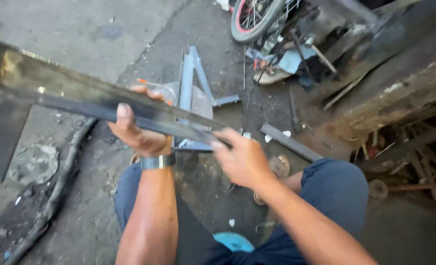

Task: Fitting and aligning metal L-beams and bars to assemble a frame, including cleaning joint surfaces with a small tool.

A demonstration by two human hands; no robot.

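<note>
The left hand (138,128) is closed around a long dark metal bar (95,98), fingers wrapped over the top edge and the thumb pressed up against the near face. A wristwatch (157,161) with a grey band sits on that wrist, and the bare forearm rises straight up from the bottom of the view. The right hand (241,159) grips the bar's near end, fingers curled over it with the knuckles toward the camera; its forearm comes in on a slant from the lower right.

The bar is held in the air above the floor, tilted slightly, running from the upper left edge of the view down to the right hand. Its left part looks wide and blurred, close to the camera.

Below the hands the person's knees in dark blue trousers (335,191) are bent, and a sandal (278,166) shows between them. Beyond the bar, a grey metal frame (191,83) lies on the concrete floor (80,29). A shorter metal piece (290,142) lies on the floor to the right of it. A thick dark hose (56,191) runs along the floor at the left. A wheel (252,19) with spokes stands at the top, beside a cluttered pile of scrap (399,88) on the right.
</note>
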